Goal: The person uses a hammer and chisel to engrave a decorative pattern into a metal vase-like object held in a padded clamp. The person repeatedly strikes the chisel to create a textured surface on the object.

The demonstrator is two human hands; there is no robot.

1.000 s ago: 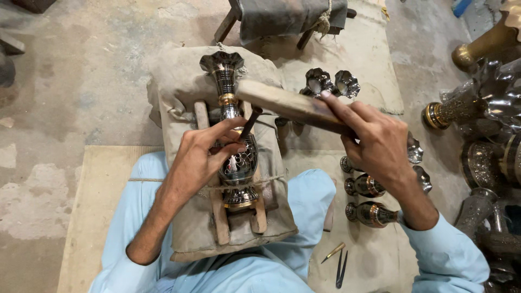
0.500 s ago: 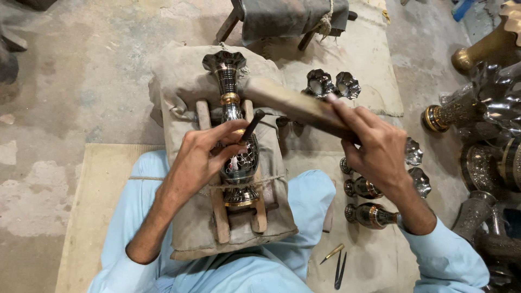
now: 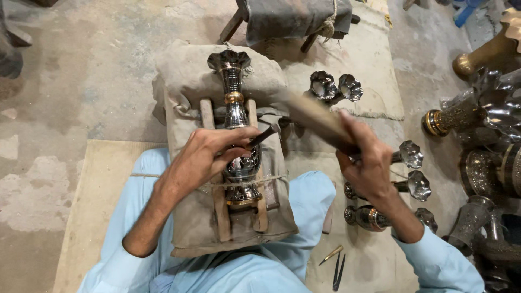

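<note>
A cloth pad (image 3: 190, 87) lay mid-frame, carrying a vase (image 3: 237, 135) between wooden rails (image 3: 217, 206). The left hand (image 3: 209, 157) rested on the vase, its grip grasping a dark chisel (image 3: 264, 135). Right of centre, the right hand (image 3: 369, 163) clenched a blurred wooden mallet (image 3: 312, 116). More vases (image 3: 380, 217) lay lower right.

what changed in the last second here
The right hand has swung the wooden mallet up and to the right, away from the chisel; it now shows blurred. The left hand still pins the chisel to the metal vase, which lies unmoved on the padded cradle.
</note>
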